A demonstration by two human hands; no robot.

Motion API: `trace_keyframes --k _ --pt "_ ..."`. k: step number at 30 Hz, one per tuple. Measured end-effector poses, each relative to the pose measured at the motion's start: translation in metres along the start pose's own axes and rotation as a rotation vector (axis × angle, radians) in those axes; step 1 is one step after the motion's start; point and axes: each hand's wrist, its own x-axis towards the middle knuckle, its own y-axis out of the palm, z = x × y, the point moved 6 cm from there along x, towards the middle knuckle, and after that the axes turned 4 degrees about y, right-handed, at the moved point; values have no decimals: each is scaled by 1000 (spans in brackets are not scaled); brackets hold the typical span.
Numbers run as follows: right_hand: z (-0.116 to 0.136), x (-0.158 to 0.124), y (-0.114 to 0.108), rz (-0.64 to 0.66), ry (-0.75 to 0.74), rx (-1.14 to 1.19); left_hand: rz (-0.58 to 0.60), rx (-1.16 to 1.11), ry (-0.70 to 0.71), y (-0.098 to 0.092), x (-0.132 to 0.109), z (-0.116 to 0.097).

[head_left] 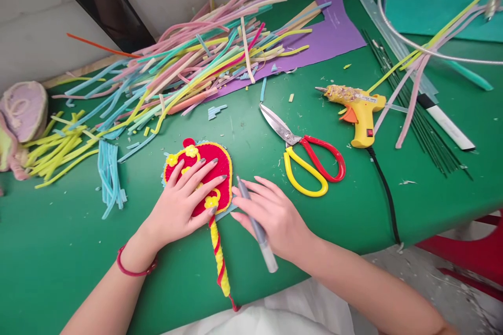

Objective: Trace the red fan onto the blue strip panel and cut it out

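My left hand lies flat with fingers spread on a red fan-shaped craft piece. Yellow trim edges the piece, and yellow flowers decorate it. Its handle, wrapped in yellow and red, points towards me. Light blue material shows under its right and left edges. My right hand is closed around a grey pen with a clear end. The pen slants across the fingers, with its upper end close to the fan's right edge. My right fingertips are beside that edge; I cannot tell if they touch it.
Scissors with red and yellow handles lie partly opened on the green table. Right of them are a yellow glue gun, its black cord, dark green wires and a white marker. Colourful fuzzy strips pile up behind.
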Motion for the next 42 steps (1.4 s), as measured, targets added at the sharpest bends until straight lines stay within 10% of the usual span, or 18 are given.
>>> trace_keyframes --k 12,42 --pt "-18 -2 -13 -102 411 374 0 4 15 2 -2 2" --pt "-17 -1 -3 -51 392 324 -10 26 37 -1 0 -1"
